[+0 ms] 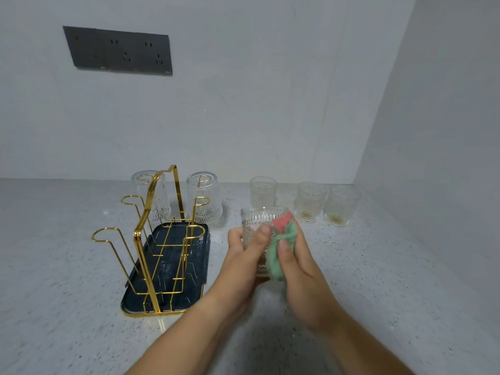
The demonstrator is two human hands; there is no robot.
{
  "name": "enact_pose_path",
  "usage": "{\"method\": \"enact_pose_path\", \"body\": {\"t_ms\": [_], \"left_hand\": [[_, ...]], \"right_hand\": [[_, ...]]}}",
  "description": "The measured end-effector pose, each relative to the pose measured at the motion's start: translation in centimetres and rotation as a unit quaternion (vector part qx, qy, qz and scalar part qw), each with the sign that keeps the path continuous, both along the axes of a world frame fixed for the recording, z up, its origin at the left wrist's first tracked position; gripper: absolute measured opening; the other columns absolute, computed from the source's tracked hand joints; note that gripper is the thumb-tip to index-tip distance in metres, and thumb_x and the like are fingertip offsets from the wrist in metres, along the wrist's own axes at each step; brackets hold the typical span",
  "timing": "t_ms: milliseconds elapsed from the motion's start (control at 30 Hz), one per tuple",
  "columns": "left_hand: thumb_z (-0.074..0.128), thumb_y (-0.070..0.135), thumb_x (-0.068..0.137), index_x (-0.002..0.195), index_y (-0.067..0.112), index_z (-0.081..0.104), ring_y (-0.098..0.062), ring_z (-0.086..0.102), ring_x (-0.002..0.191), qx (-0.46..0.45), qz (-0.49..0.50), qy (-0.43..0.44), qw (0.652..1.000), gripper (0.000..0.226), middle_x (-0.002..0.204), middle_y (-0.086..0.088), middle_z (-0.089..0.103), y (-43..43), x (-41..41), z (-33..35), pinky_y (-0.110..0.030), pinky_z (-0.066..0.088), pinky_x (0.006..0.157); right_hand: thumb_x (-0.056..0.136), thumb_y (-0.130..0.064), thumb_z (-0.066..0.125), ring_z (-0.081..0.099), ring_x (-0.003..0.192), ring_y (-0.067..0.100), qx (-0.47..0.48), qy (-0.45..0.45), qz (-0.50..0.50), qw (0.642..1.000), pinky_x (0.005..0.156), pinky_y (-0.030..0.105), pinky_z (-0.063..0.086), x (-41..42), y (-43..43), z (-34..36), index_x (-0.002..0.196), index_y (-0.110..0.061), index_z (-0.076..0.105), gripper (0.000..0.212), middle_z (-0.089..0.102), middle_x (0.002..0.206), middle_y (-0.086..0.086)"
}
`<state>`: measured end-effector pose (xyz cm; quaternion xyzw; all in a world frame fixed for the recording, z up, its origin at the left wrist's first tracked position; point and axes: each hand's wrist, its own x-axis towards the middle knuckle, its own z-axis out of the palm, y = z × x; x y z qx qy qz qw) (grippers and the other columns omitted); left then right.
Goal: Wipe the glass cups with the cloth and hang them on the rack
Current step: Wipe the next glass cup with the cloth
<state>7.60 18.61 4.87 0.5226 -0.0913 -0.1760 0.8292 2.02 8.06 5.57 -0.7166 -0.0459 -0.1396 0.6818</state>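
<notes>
My left hand (243, 255) grips a ribbed glass cup (255, 219) above the counter, its mouth tilted away from me. My right hand (297, 263) holds a green and pink cloth (281, 239) against the cup's side and rim. To the left stands a gold wire rack (151, 239) on a dark tray (200, 269). Two cups (151, 194) (204, 197) hang upside down on its far hooks; the near hooks are bare. Three more cups (263, 192) (310, 201) (341, 205) stand upright in a row along the back wall.
A speckled grey counter (378, 280) runs to a wall behind and a wall on the right. A dark socket panel (119, 51) is set in the back wall, above the rack.
</notes>
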Motion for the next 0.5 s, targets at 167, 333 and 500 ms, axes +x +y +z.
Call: {"method": "enact_pose_path", "body": {"t_ms": [167, 333, 500], "left_hand": [[0.062, 0.047, 0.090, 0.138, 0.006, 0.054, -0.036, 0.071, 0.118, -0.028, -0.019, -0.023, 0.999, 0.063, 0.124, -0.016, 0.075, -0.4, -1.0, 1.1, -0.057, 0.054, 0.105], [0.064, 0.056, 0.092, 0.138, 0.009, 0.051, -0.033, 0.073, 0.114, -0.002, 0.017, -0.044, 0.999, 0.067, 0.120, -0.013, 0.077, -0.5, -1.2, 1.1, -0.056, 0.054, 0.105], [0.070, 0.061, 0.087, 0.125, 0.011, 0.042, -0.024, 0.075, 0.102, 0.033, 0.024, -0.078, 0.996, 0.069, 0.103, -0.002, 0.079, -0.6, -1.9, 1.0, -0.050, 0.058, 0.095]], "right_hand": [[0.109, -0.027, 0.035, 0.060, 0.104, -0.022, 0.019, -0.014, -0.042, 0.999, 0.080, 0.000, 0.046, 0.8, -0.7, 1.7, 0.141, -0.043, 0.037, 0.036, 0.063, 0.112, -0.041], [0.107, -0.021, 0.042, 0.066, 0.104, -0.007, -0.020, -0.039, -0.092, 0.995, 0.084, 0.010, 0.050, -0.5, 0.1, 0.4, 0.134, -0.029, 0.047, 0.029, 0.069, 0.111, -0.016], [0.107, -0.031, 0.037, 0.056, 0.116, -0.019, -0.025, -0.025, -0.074, 0.997, 0.097, 0.008, 0.047, -1.3, 0.6, 1.5, 0.148, -0.043, 0.034, 0.043, 0.059, 0.127, -0.033]]}}
